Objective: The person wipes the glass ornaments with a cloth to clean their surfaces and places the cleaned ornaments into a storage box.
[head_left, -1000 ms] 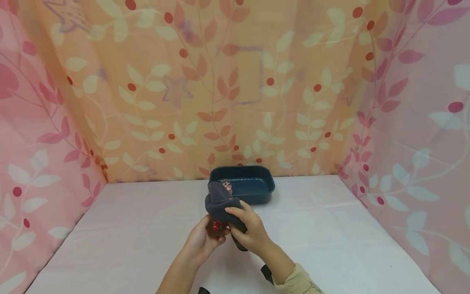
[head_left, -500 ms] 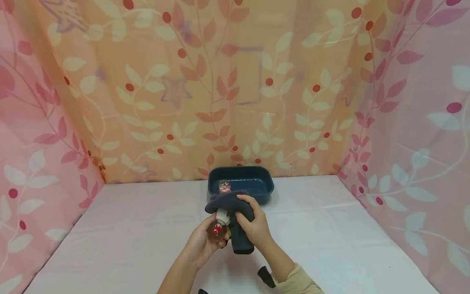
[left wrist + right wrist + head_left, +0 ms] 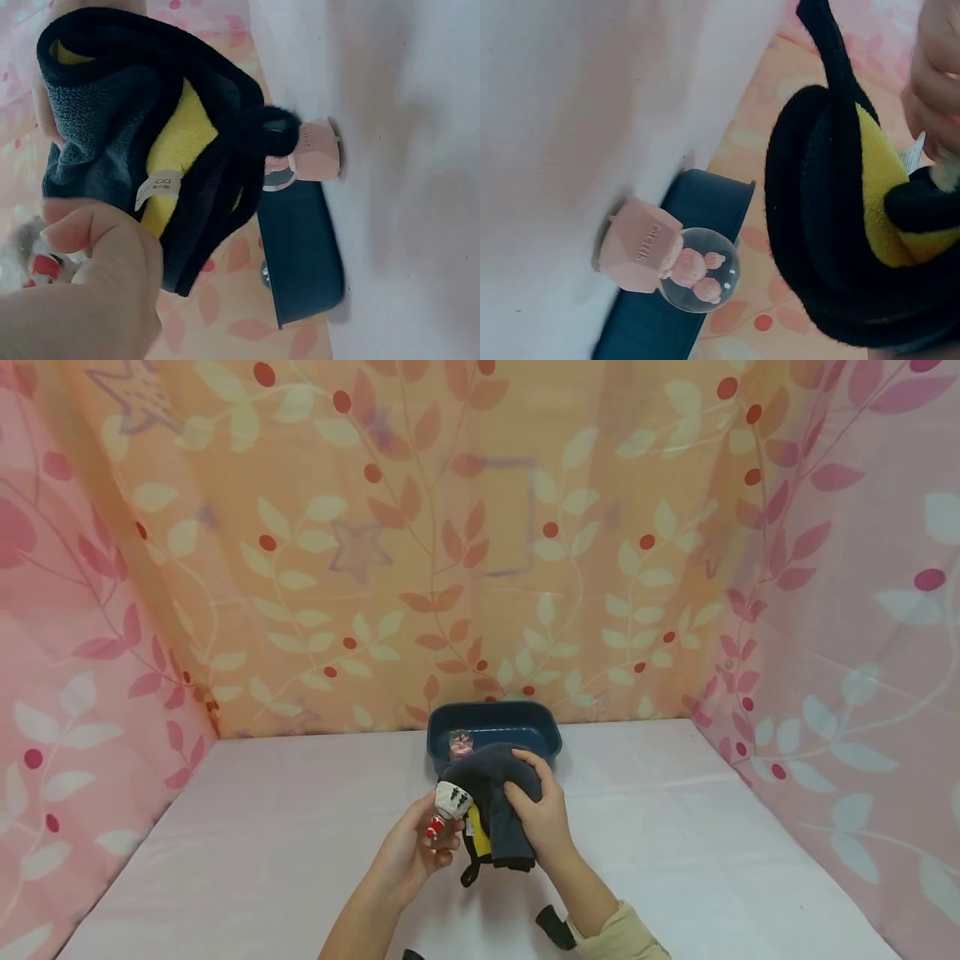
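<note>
A snow globe (image 3: 453, 800) with a white base, dark green trees and a red figure in its clear ball is held in my left hand (image 3: 407, 853). It is tilted, its base up and its ball down. My right hand (image 3: 547, 817) grips a folded cloth (image 3: 491, 767), dark grey outside with black edging. Its yellow inner side (image 3: 180, 135), a white tag (image 3: 160, 186) and a black hanging loop (image 3: 266, 131) show in the left wrist view. The cloth is right beside the globe; whether they touch I cannot tell.
A second snow globe (image 3: 641, 246), with a pink base and pink figures, stands upright on the white table (image 3: 300, 827). Behind it is a dark blue rectangular bin (image 3: 551, 739). Patterned curtains (image 3: 450, 568) enclose the back and sides.
The cloth has shifted right and unfolded, off the globe in my left hand. That globe has turned, so its white base shows more. The pink globe has stayed put.
</note>
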`<state>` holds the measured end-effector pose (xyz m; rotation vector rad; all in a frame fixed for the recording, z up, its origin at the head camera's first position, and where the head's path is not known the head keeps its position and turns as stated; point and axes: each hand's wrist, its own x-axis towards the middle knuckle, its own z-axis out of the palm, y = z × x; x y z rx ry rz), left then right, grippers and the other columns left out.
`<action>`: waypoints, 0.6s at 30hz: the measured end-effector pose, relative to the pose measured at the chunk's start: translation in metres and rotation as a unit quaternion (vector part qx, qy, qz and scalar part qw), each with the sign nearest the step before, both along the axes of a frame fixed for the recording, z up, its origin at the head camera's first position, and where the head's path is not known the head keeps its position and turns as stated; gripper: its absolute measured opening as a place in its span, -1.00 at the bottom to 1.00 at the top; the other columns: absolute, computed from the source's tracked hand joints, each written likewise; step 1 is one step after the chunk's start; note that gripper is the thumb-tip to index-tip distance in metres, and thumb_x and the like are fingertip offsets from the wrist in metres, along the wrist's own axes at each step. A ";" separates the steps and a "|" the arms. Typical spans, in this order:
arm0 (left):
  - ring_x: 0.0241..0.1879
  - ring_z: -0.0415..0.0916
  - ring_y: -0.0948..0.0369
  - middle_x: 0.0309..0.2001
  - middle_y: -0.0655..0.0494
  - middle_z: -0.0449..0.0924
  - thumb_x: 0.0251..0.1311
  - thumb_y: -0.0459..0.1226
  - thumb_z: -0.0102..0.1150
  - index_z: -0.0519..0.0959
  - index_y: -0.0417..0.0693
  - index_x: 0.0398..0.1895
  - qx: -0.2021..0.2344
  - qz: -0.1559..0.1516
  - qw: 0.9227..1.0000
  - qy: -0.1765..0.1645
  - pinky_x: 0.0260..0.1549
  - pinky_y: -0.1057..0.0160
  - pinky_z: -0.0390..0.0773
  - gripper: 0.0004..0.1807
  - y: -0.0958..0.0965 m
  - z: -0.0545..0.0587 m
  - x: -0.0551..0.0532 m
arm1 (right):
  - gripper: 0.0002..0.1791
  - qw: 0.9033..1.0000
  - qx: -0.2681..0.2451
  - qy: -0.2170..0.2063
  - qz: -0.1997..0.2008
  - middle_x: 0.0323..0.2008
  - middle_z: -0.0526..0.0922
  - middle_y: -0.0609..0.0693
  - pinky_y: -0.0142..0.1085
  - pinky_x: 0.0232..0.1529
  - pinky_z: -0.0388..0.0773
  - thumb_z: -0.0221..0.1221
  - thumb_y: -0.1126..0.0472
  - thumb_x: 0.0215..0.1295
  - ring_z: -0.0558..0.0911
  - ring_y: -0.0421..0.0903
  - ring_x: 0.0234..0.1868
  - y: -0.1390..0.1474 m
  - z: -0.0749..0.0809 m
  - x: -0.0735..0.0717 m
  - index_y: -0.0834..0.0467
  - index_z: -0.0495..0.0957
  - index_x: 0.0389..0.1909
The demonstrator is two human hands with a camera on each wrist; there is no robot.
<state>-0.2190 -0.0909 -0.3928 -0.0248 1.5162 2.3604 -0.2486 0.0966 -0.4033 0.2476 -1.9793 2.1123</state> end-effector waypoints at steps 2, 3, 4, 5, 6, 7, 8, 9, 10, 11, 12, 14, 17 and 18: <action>-0.40 0.41 0.24 -0.28 0.04 0.56 0.46 0.10 -0.23 0.20 -0.22 0.28 0.008 0.005 1.000 0.001 -0.42 0.36 0.32 -0.38 -0.001 0.000 -0.001 | -0.52 1.000 -0.009 0.003 -0.001 0.25 0.37 0.12 -0.31 -0.08 0.56 0.10 0.39 0.30 0.50 0.09 0.06 0.001 0.002 0.001 0.12 0.39 0.24; -0.40 0.40 0.24 -0.27 0.03 0.56 0.47 0.10 -0.24 0.19 -0.21 0.29 0.013 0.009 1.000 0.000 -0.41 0.37 0.32 -0.38 -0.001 0.000 -0.001 | -0.52 1.000 -0.014 0.005 0.000 0.24 0.36 0.13 -0.30 -0.09 0.56 0.10 0.39 0.31 0.50 0.09 0.05 0.001 0.003 0.001 0.13 0.37 0.25; -0.39 0.40 0.24 -0.25 0.02 0.56 0.47 0.10 -0.25 0.18 -0.21 0.30 0.018 0.012 1.000 0.000 -0.40 0.37 0.33 -0.38 -0.001 0.000 -0.001 | -0.52 1.000 -0.019 0.006 0.002 0.24 0.36 0.13 -0.30 -0.09 0.57 0.09 0.39 0.32 0.50 0.09 0.05 0.001 0.004 0.002 0.12 0.37 0.25; -0.38 0.40 0.24 -0.23 0.01 0.56 0.48 0.09 -0.27 0.16 -0.22 0.31 0.022 0.014 1.000 0.001 -0.39 0.38 0.33 -0.38 -0.002 0.000 -0.001 | -0.52 1.000 -0.021 0.009 0.003 0.24 0.36 0.14 -0.30 -0.10 0.57 0.09 0.39 0.32 0.50 0.09 0.04 0.001 0.005 0.003 0.12 0.36 0.25; -0.38 0.40 0.24 -0.21 0.00 0.56 0.49 0.09 -0.29 0.16 -0.23 0.31 0.025 0.015 1.000 0.002 -0.39 0.39 0.34 -0.39 -0.002 0.000 -0.001 | -0.52 1.000 -0.023 0.013 0.003 0.23 0.36 0.14 -0.30 -0.10 0.57 0.09 0.40 0.32 0.51 0.08 0.04 0.002 0.006 0.003 0.13 0.36 0.26; -0.37 0.40 0.24 -0.20 0.00 0.55 0.50 0.09 -0.31 0.16 -0.22 0.30 0.028 0.016 0.999 0.003 -0.39 0.39 0.34 -0.39 -0.002 0.000 -0.001 | -0.52 0.999 -0.027 0.017 0.004 0.23 0.37 0.15 -0.30 -0.11 0.58 0.08 0.40 0.32 0.51 0.09 0.03 0.002 0.007 0.004 0.13 0.36 0.26; -0.37 0.40 0.24 -0.20 0.01 0.54 0.50 0.08 -0.32 0.17 -0.22 0.28 0.033 0.018 0.999 0.003 -0.40 0.39 0.34 -0.41 -0.002 0.000 -0.001 | -0.52 0.999 -0.028 0.021 0.004 0.22 0.38 0.15 -0.29 -0.12 0.58 0.08 0.40 0.32 0.52 0.08 0.02 0.002 0.008 0.005 0.13 0.36 0.26; -0.37 0.41 0.24 -0.20 0.02 0.53 0.50 0.08 -0.32 0.19 -0.22 0.25 0.036 0.019 0.999 0.003 -0.40 0.40 0.35 -0.42 -0.002 0.001 -0.001 | -0.52 0.999 -0.027 0.025 0.001 0.22 0.38 0.16 -0.29 -0.12 0.58 0.08 0.41 0.32 0.53 0.08 0.01 0.002 0.009 0.006 0.13 0.36 0.26; -0.37 0.41 0.24 -0.21 0.03 0.51 0.51 0.07 -0.33 0.20 -0.22 0.22 0.039 0.020 0.999 0.004 -0.40 0.40 0.35 -0.45 -0.002 0.001 -0.001 | -0.52 0.999 -0.027 0.029 -0.002 0.21 0.39 0.16 -0.29 -0.13 0.58 0.08 0.41 0.31 0.53 0.07 0.00 0.002 0.010 0.007 0.13 0.37 0.25; -0.36 0.42 0.24 -0.22 0.04 0.49 0.50 0.06 -0.33 0.21 -0.21 0.20 0.041 0.020 0.999 0.004 -0.40 0.40 0.36 -0.47 -0.001 0.001 -0.001 | -0.52 0.999 -0.025 0.033 -0.006 0.21 0.39 0.16 -0.29 -0.13 0.59 0.08 0.42 0.31 0.53 0.07 0.00 0.003 0.011 0.007 0.14 0.37 0.25; -0.36 0.42 0.23 -0.23 0.04 0.47 0.50 0.05 -0.31 0.21 -0.20 0.18 0.043 0.021 0.999 0.003 -0.40 0.40 0.36 -0.49 -0.001 0.002 -0.002 | -0.52 0.999 -0.022 0.037 -0.009 0.21 0.39 0.16 -0.30 -0.13 0.59 0.08 0.42 0.31 0.53 0.06 -0.01 0.003 0.012 0.008 0.14 0.37 0.25; -0.35 0.43 0.22 -0.22 0.03 0.44 0.49 0.02 -0.28 0.20 -0.19 0.18 0.044 0.023 0.999 0.002 -0.38 0.40 0.39 -0.52 0.000 0.003 -0.002 | -0.53 0.999 -0.017 0.046 -0.013 0.21 0.39 0.17 -0.30 -0.12 0.58 0.07 0.42 0.32 0.53 0.06 -0.01 0.003 0.013 0.009 0.17 0.36 0.25; -0.30 0.45 0.19 -0.15 -0.02 0.41 0.48 -0.01 -0.22 0.15 -0.22 0.27 0.035 0.030 0.999 0.001 -0.30 0.38 0.47 -0.48 0.000 0.004 -0.002 | -0.54 0.998 -0.014 0.055 -0.017 0.21 0.37 0.19 -0.30 -0.12 0.59 0.07 0.42 0.32 0.52 0.06 -0.01 0.003 0.014 0.011 0.20 0.35 0.25; -0.29 0.45 0.17 -0.13 -0.05 0.40 0.48 -0.02 -0.21 0.13 -0.24 0.30 0.034 0.032 0.999 0.002 -0.27 0.36 0.49 -0.46 0.000 0.004 -0.002 | -0.54 0.998 -0.014 0.058 -0.019 0.21 0.37 0.19 -0.31 -0.12 0.59 0.06 0.42 0.32 0.52 0.06 -0.01 0.003 0.015 0.011 0.20 0.36 0.24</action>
